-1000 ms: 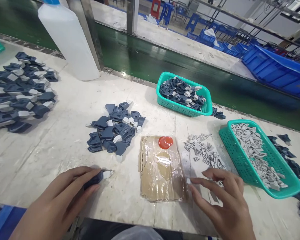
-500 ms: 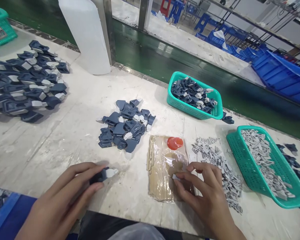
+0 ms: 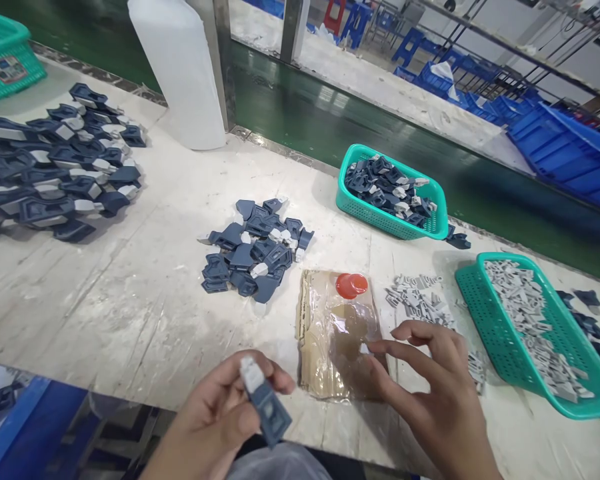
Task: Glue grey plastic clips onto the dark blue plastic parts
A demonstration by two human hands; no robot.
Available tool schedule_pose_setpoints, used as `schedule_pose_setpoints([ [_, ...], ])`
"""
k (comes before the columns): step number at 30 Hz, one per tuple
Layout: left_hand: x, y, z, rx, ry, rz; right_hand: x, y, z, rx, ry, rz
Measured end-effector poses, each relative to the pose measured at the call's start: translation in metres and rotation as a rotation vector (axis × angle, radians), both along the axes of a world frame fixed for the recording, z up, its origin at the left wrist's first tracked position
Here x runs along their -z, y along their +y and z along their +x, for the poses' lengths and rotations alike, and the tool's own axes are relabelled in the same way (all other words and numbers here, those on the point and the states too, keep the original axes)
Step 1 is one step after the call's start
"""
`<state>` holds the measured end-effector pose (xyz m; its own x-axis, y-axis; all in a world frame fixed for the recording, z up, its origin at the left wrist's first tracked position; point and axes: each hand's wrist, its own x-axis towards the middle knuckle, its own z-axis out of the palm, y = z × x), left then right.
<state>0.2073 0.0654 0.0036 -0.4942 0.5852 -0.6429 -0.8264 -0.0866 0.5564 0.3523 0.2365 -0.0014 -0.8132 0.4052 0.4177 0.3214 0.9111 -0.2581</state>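
My left hand (image 3: 215, 417) holds a dark blue plastic part (image 3: 266, 403) with a grey tip, lifted off the table near its front edge. My right hand (image 3: 430, 387) rests over the taped cardboard pad (image 3: 337, 333), thumb and forefinger pinched on a small grey clip (image 3: 364, 348). Loose grey clips (image 3: 417, 300) lie just right of the pad. A small pile of blue parts (image 3: 255, 253) sits beyond the pad to the left.
A red cap (image 3: 351, 285) sits on the pad's far end. A teal basket (image 3: 393, 200) of blue parts stands behind, another teal basket (image 3: 530, 333) of grey clips at right. A big heap of blue parts (image 3: 55, 170) lies far left by a white jug (image 3: 177, 67).
My left hand lifted the blue part off the table and brought it toward me, tip up. My right hand carried a grey clip left onto the cardboard pad.
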Motion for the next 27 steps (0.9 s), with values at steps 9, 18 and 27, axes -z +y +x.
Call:
schedule_pose_setpoints([
  [9,0.013,0.022,0.027,0.024,-0.073,0.088,-0.007,-0.007,0.002,0.043,0.089,0.061],
  [18,0.019,0.022,0.03,0.026,-0.047,0.108,0.002,-0.002,-0.003,0.03,0.072,0.121],
  [27,0.022,0.024,0.032,0.001,-0.058,0.133,0.001,-0.004,-0.006,0.017,0.076,0.099],
])
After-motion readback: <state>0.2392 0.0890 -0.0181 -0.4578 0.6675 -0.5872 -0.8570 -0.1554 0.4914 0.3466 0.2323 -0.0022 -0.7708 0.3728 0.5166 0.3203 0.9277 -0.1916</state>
